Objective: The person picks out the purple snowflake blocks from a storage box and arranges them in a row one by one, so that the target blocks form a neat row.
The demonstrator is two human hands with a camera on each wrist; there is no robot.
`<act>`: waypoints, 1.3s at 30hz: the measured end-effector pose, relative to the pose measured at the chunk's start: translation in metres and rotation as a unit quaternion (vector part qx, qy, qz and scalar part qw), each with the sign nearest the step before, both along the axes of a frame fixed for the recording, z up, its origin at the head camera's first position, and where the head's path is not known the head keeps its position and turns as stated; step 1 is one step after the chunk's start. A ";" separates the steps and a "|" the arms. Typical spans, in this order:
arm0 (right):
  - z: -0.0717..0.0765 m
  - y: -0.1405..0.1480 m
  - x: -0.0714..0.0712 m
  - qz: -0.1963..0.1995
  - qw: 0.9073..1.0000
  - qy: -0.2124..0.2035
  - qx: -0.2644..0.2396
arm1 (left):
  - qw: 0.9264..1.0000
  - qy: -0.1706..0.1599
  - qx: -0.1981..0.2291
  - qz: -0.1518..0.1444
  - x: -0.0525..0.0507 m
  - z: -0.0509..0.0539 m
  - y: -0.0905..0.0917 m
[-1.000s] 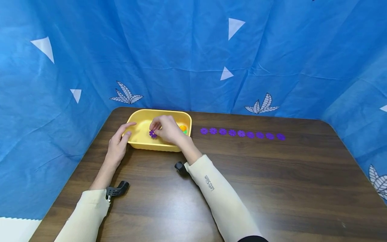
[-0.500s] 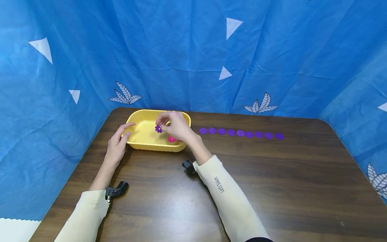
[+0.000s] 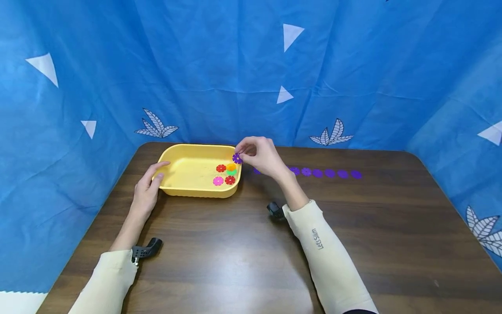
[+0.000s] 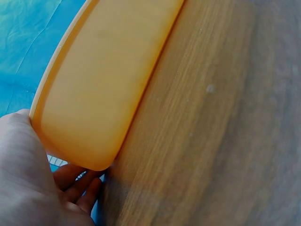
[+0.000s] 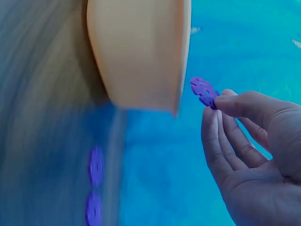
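Between the thumb and fingertips of my right hand [image 3: 263, 156] is a purple snowflake disc [image 3: 237, 158], held up just over the right end of a yellow plastic tray [image 3: 196, 192]. The right wrist view shows the same purple disc [image 5: 202, 90] pinched by its edge, clear of the tray wall. My left hand [image 3: 144, 194] holds the tray's left end, thumb at the rim and fingers around the outside. Inside the tray, at its right side, lie red discs [image 3: 230, 180], a pink disc [image 3: 218, 181], an orange disc [image 3: 231, 167] and a green disc [image 3: 232, 172].
Right of the tray, a row of several purple discs [image 3: 330, 173] lies along the back of the brown wooden table [image 3: 219, 244]; my right hand covers part of it. A blue patterned curtain [image 3: 196, 87] hangs behind the table. Black wrist-camera mounts [image 3: 148, 248] sit at both wrists.
My right hand has lifted the purple disc from the tray's middle and carried it right to the tray's right end, uncovering the coloured discs. The left hand stays at the tray.
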State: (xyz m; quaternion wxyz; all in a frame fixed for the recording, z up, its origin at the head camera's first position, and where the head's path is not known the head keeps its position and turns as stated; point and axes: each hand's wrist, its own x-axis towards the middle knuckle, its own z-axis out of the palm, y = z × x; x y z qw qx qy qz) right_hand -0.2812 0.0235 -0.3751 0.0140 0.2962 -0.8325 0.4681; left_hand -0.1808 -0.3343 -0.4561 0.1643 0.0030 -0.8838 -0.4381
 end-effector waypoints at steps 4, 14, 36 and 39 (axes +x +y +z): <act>0.001 0.027 -0.002 -0.026 1.000 -0.003 0.002 | 1.000 -0.005 0.010 -0.001 0.001 0.000 0.001; -0.003 0.095 -0.007 -0.074 0.997 0.003 0.009 | 1.000 0.003 0.005 -0.006 0.001 0.000 0.000; -0.003 0.250 0.007 -0.201 0.977 0.000 0.076 | 1.000 -0.005 0.001 0.001 0.001 0.001 0.001; -0.005 0.272 0.011 -0.221 0.972 0.005 0.083 | 1.000 -0.003 0.002 -0.001 0.001 0.002 0.000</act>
